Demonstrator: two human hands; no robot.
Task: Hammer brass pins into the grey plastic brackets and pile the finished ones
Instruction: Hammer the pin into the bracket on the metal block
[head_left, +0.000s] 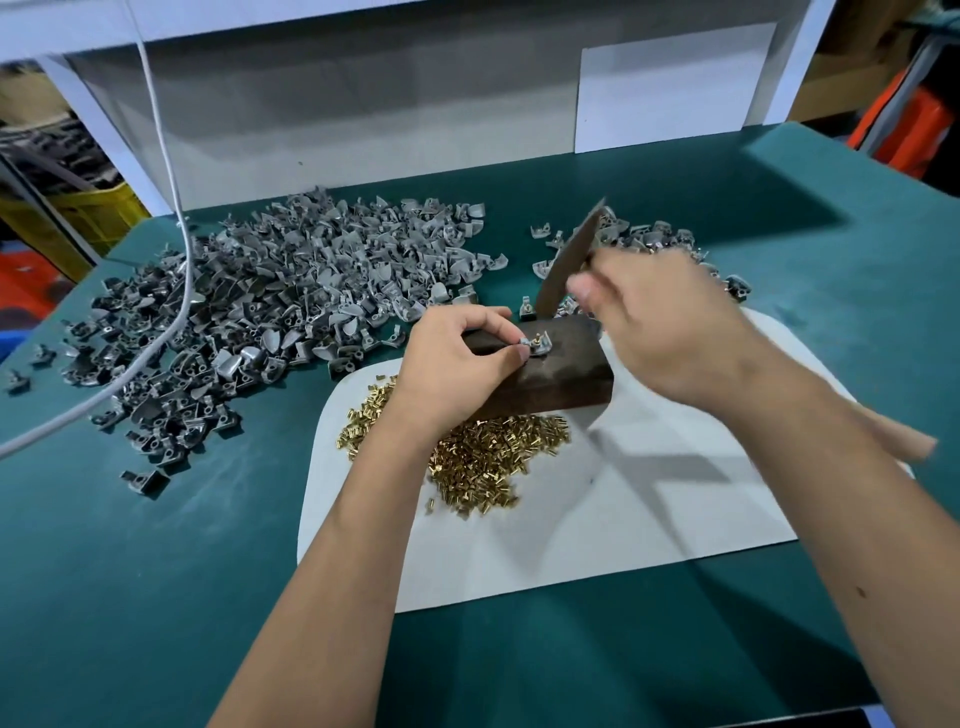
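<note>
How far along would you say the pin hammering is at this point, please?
Done: a small pile of brackets lies beyond the right hand, some showing brass. In hand: the left hand pinches one bracket on the dark block while the right hand holds a blurred metal striker above it. Left: the far larger grey heap on the left and loose brass pins.

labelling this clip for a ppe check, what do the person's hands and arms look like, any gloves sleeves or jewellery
Both forearms are bare right down to the bottom edge of the picture, with no sleeves in view. The left hand and the right hand wear no gloves; no rings, watch or wristband show. Fingernails are short and unpainted. The right forearm has one small dark mark. The right hand is motion-blurred, so fine detail there is unclear.
</note>
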